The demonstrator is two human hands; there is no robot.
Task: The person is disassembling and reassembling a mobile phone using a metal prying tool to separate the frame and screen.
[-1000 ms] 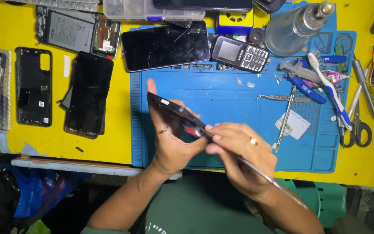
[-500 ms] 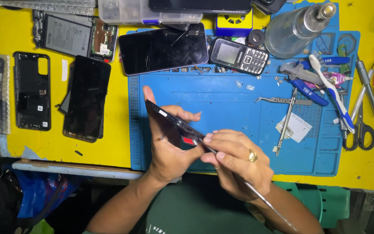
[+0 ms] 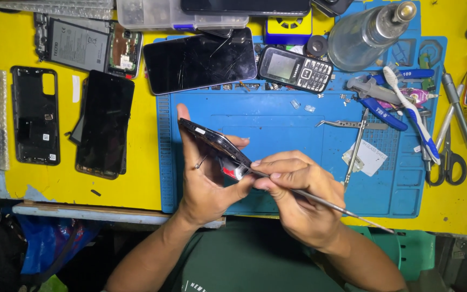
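Left hand grips a dark phone edge-on, thumb up along its far end, fingers curled under; the phone tilts, its far end up-left, its near end down toward the right hand. It is held above the blue mat, not resting on it.

Right hand is closed in a pencil grip around a thin metal tool. The tool's tip meets the near end of the phone, just past the left fingertips, where a red-and-white part shows. The handle runs back over the right wrist, down and to the right. The two hands touch at the fingertips.

Beyond the left thumb: a large phone with a cracked screen, lying flat, half on the mat, half on the yellow table. Beyond the right hand: a small keypad phone, and past it a clear bottle on its side.

Just right of the right hand: tweezers lying across a white paper slip. Farther right: a toothbrush, blue-handled pliers, scissors, all well apart from the hand.

Left of the left hand, on the table: a black screen panel face down or dark, cannot tell which, then a black phone frame. Beyond those, an opened phone showing its battery.
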